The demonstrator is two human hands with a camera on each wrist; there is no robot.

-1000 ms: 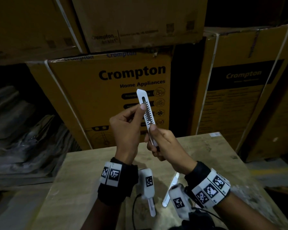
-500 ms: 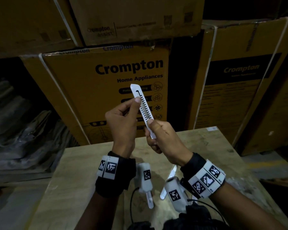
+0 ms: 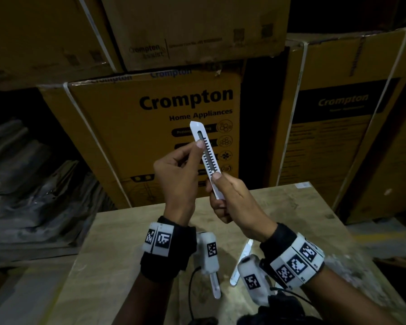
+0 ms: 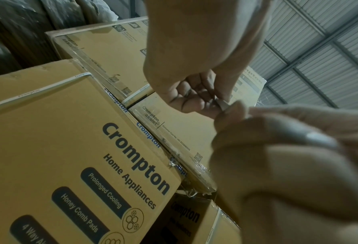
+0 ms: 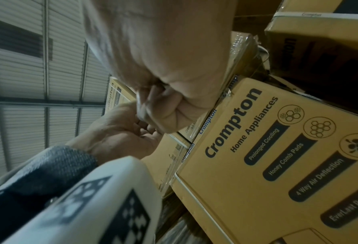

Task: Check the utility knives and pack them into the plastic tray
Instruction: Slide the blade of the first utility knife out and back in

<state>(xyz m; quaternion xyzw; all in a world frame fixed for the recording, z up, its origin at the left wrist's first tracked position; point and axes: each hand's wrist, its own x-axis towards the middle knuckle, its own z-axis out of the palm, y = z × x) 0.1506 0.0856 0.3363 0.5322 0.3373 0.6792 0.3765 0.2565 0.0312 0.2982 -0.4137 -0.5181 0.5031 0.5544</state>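
I hold a white utility knife [image 3: 205, 156] upright above the table, its notched slider track facing me and no blade showing past the tip. My right hand [image 3: 230, 200] grips its lower end, thumb on the track's bottom. My left hand [image 3: 181, 167] pinches the knife's upper part from the left, thumb tip beside the slot. Two more white knives lie on the table, one [image 3: 242, 261] between my wrists and one [image 3: 215, 286] under the left wrist camera. In both wrist views the knife is almost hidden by fingers. No plastic tray is in view.
A pale wooden table [image 3: 302, 221] lies below my hands. Stacked Crompton cardboard boxes [image 3: 150, 127] stand close behind it, with another stack [image 3: 338, 137] at the right. Grey bundled sheets [image 3: 33, 184] are piled at the left. A black cable [image 3: 192, 285] runs near my left forearm.
My right thumb has slid down the track toward the knife's lower end. The left thumb stays pinched near the top, and both hands hold the knife a little lower.
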